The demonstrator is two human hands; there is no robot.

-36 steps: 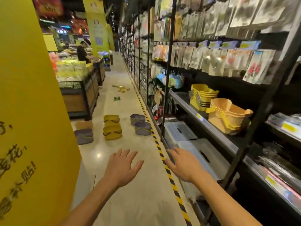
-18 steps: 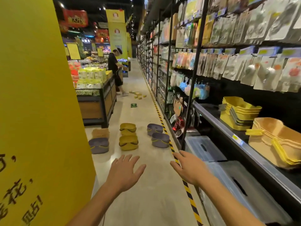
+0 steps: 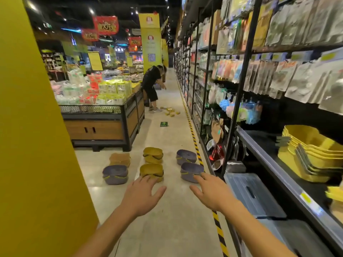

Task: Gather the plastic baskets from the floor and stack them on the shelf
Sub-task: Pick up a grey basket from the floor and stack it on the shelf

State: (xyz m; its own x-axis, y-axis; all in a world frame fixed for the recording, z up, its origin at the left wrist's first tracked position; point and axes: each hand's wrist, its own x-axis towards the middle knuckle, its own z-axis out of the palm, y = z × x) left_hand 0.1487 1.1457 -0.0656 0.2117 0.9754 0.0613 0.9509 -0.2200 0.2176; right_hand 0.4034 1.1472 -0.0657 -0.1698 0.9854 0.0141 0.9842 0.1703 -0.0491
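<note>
Baskets sit on the floor [image 3: 167, 138] ahead of us, 6 of them in 3 pairs, and our fingers are spread wide and hold nothing. Our left hand [image 3: 143, 196] is palm down with its fingertips [image 3: 146, 179] overlapping, in our view, the near rim of the near yellow basket [image 3: 151, 171]; we cannot tell whether they touch it. Our right hand [image 3: 209, 191] is open too, its fingertips [image 3: 198, 177] lying over the near edge of the near purple basket [image 3: 191, 171], again with contact unclear. Both forearms stretch out bare from the bottom of the frame.

Behind the near yellow basket stands a far yellow basket [image 3: 153, 154], and behind the near purple one a far purple basket [image 3: 186, 156]. To the left are another purple basket [image 3: 115, 174] and, just behind it, a tan basket [image 3: 120, 158].

A black and yellow striped tape line [image 3: 194, 138] runs along the floor beside the shelf [image 3: 274, 164] on our right, where a stack of yellow baskets [image 3: 311, 151] already rests. Lidded grey storage boxes [image 3: 250, 193] sit under it. A yellow pillar [image 3: 37, 145] fills our left side. Past it is a wooden display stand [image 3: 104, 127] piled with packaged goods, and further down the aisle a person in black [image 3: 153, 88] bends over small yellow items [image 3: 171, 112] on the floor
</note>
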